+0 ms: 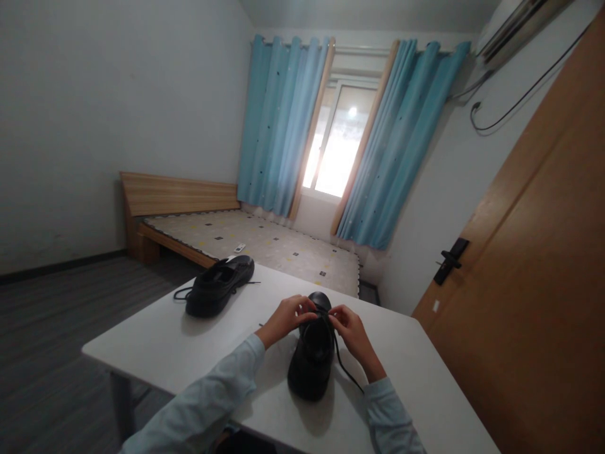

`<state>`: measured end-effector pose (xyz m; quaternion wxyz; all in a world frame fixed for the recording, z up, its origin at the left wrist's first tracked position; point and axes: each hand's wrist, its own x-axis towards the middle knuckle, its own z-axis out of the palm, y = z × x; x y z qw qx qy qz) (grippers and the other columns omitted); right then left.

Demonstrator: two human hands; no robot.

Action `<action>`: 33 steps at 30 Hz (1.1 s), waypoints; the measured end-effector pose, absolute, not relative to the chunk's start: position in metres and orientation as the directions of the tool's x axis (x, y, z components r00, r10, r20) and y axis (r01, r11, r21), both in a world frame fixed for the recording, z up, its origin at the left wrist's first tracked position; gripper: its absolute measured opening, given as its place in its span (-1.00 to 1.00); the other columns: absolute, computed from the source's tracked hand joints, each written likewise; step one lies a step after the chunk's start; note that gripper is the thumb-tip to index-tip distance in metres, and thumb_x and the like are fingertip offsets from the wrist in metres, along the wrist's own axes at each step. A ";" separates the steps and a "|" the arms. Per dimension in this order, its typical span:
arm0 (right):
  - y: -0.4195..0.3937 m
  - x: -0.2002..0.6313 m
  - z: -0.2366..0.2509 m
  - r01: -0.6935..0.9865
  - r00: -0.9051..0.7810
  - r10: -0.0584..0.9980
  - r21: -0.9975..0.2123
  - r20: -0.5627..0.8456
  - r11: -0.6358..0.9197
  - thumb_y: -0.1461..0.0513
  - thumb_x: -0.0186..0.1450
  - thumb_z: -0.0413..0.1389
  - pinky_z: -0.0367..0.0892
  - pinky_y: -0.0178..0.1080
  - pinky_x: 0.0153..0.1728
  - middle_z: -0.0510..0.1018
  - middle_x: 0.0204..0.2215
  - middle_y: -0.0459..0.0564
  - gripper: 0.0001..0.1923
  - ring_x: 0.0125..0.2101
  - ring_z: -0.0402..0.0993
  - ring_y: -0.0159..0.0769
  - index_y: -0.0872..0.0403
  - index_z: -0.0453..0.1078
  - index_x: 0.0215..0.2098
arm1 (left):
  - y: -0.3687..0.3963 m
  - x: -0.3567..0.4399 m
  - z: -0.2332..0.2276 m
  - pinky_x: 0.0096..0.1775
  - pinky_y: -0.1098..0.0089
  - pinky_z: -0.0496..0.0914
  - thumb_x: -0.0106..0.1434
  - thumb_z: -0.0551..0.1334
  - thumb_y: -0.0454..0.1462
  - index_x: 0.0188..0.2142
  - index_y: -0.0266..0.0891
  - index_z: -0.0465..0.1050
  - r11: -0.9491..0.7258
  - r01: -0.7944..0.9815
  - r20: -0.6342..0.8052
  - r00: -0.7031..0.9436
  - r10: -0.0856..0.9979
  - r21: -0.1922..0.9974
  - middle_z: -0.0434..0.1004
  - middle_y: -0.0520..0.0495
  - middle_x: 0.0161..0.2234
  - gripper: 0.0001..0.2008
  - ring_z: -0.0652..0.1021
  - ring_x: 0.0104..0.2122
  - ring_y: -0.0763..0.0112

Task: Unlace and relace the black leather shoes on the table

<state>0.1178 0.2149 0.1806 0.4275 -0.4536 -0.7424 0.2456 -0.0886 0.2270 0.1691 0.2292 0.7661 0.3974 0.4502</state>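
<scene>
A black lace-up shoe [309, 372] stands on the white table [392, 378], heel toward me and toe pointing away. My left hand [293, 315] is at the left side of its lacing, thumb and fingers pinched on the shoelace. From the right, my right hand [350, 329] pinches the lace near the same eyelets. One loose end of the shoelace [347, 371] trails down the shoe's right side onto the tabletop. The fine detail between my fingertips is too dark and small to make out.
A second black shoe [212, 293] sits at the table's far left, its laces loose. Beyond the table is a bed [283, 236] with a small white remote [240, 248] on it. On the right is a wooden door [529, 265] with a black handle [451, 260].
</scene>
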 end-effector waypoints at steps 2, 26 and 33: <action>0.217 0.118 0.178 0.464 -0.227 0.888 -0.758 0.399 0.459 0.04 0.18 0.10 0.21 -0.31 -0.53 0.42 -0.54 -0.10 -0.74 -0.54 0.30 -0.35 0.08 0.37 -0.38 | 0.227 -0.089 0.169 -0.37 0.46 0.33 0.11 0.26 -0.08 -0.29 -0.23 0.48 -0.576 0.389 0.504 0.280 0.817 0.719 0.45 0.00 -0.41 -0.72 0.44 -0.46 0.45; 0.217 0.098 0.178 0.381 -0.042 0.871 -0.798 0.490 0.467 0.13 0.18 0.07 0.23 -0.27 -0.44 0.42 -0.53 -0.09 -0.82 -0.46 0.35 -0.28 0.08 0.31 -0.48 | 0.231 -0.090 0.168 -0.41 0.49 0.30 0.07 0.28 -0.08 -0.26 -0.24 0.47 -0.470 0.358 0.382 0.292 0.877 0.807 0.46 0.02 -0.43 -0.68 0.42 -0.47 0.48; 0.215 0.097 0.183 0.063 -0.077 0.932 -0.932 0.353 0.358 0.08 0.09 0.21 0.25 -0.28 -0.40 0.46 -0.56 -0.13 -0.74 -0.47 0.40 -0.32 0.08 0.33 -0.40 | 0.230 -0.090 0.170 -0.41 0.49 0.29 0.07 0.27 -0.06 -0.25 -0.25 0.47 -0.476 0.350 0.382 0.305 0.872 0.807 0.45 0.03 -0.44 -0.66 0.40 -0.49 0.50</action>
